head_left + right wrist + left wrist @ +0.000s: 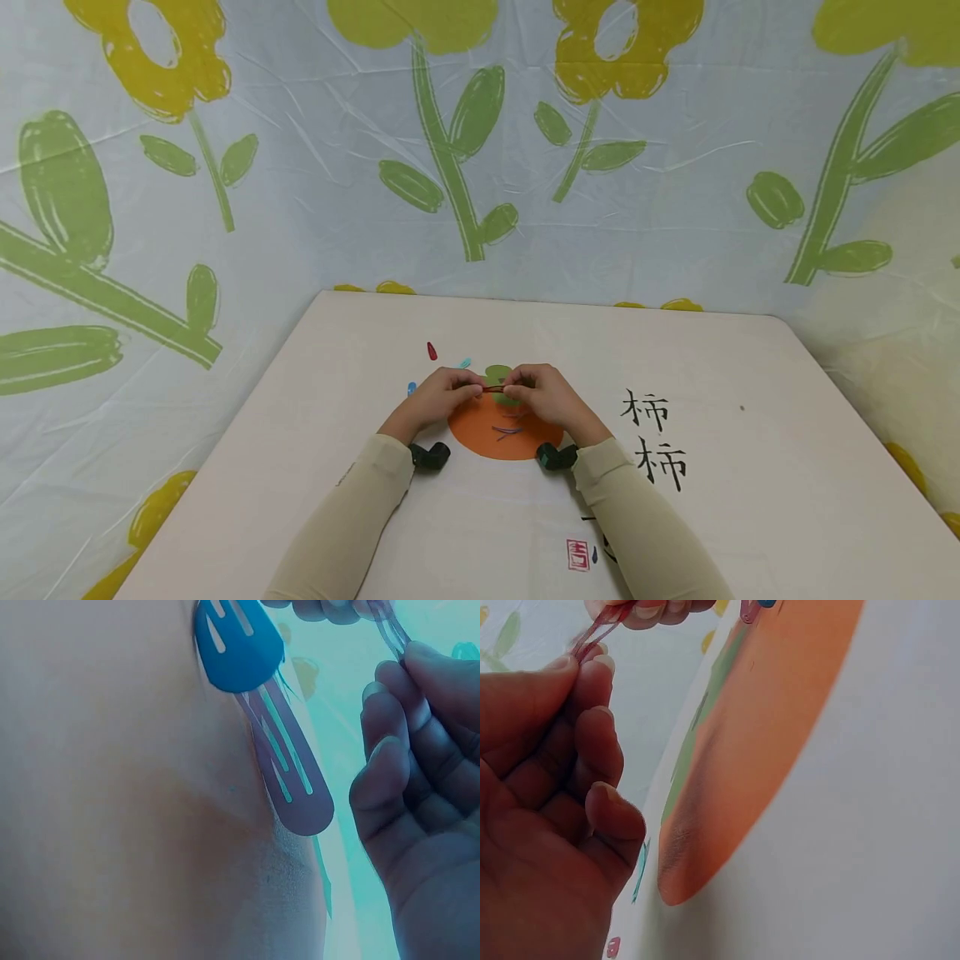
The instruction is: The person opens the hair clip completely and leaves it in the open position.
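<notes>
Above the orange persimmon print (pixel 480 433), my two hands meet over a slim red snap hair clip (pixel 493 388). My left hand (pixel 438 398) pinches one end between thumb and forefinger, its other fingers curled, as the left wrist view shows. The opposite end is pinched by my right hand (pixel 553 400). Slots run along the clip (pixel 598 631), and its ends are hidden under the fingertips. Near my right hand, a blue snap clip (pixel 238 664) and a mauve snap clip (pixel 307 814) lie overlapping on the print.
Beyond my left hand lie a red clip (pixel 432 351), a light teal clip (pixel 465 363) and a blue clip (pixel 412 389). Black brush characters (pixel 660 462) and a red seal mark (pixel 577 555) are printed on the pale tabletop. A flower-patterned sheet (pixel 300 208) hangs behind.
</notes>
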### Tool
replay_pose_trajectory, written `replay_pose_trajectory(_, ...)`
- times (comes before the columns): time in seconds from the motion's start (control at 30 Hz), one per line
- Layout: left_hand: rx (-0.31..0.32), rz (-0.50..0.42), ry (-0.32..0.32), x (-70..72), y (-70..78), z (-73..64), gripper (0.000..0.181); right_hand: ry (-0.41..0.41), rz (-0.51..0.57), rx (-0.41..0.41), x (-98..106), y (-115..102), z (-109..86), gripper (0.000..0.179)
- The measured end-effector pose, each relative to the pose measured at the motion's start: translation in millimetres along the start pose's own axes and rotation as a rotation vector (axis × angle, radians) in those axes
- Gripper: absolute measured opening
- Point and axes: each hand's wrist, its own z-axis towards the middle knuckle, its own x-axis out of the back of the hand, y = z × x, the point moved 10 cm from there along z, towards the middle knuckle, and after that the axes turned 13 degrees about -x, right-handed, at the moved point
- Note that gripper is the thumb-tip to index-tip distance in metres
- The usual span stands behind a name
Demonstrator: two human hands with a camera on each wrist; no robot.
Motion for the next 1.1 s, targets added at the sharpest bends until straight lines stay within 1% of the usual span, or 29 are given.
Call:
replay_pose_trajectory(0.17, -0.014, 0.01, 0.01, 1.4, 0.2, -0.5, 0.022, -0.007, -0.005, 0.027, -1.3, -2.1, -0.5, 0.014)
replay_pose_trajectory(0.27, -0.016, 0.011, 0.009, 1.7, 1.2, -0.8, 0.021, 0.001, 0.001, 0.026, -0.2, -1.6, -0.7, 0.015)
replay_pose_trajectory(0.37, -0.005, 0.015, 0.01, 2.2, 1.6, -0.9, 0.021, 0.008, 0.009, 0.024, 1.1, -1.4, -1.4, 0.014)
replay_pose_trajectory(0.53, 0.003, 0.03, 0.014, 2.7, 2.5, -0.4, 0.02, 0.026, 0.021, 0.006, 3.1, 0.1, -1.3, 0.011)
replay_pose_trajectory(0.67, 0.011, 0.044, 0.012, 2.1, -0.2, 0.0, 0.019, 0.037, 0.022, -0.004, 3.9, 0.9, -1.2, 0.01)
replay_pose_trajectory(0.8, 0.017, 0.08, 0.006, 1.8, -1.2, -0.3, 0.017, 0.053, -0.001, -0.005, 4.6, 0.4, -1.6, 0.008)
replay_pose_trajectory(0.97, 0.012, 0.135, -0.002, 1.7, 2.8, -1.1, 0.016, 0.07, -0.048, 0.0, 5.0, 0.3, -1.3, 0.006)
replay_pose_trajectory(1.1, 0.011, 0.173, -0.004, 1.4, 5.2, -1.2, 0.014, 0.066, -0.077, 0.013, 4.1, -1.2, -1.1, 0.007)
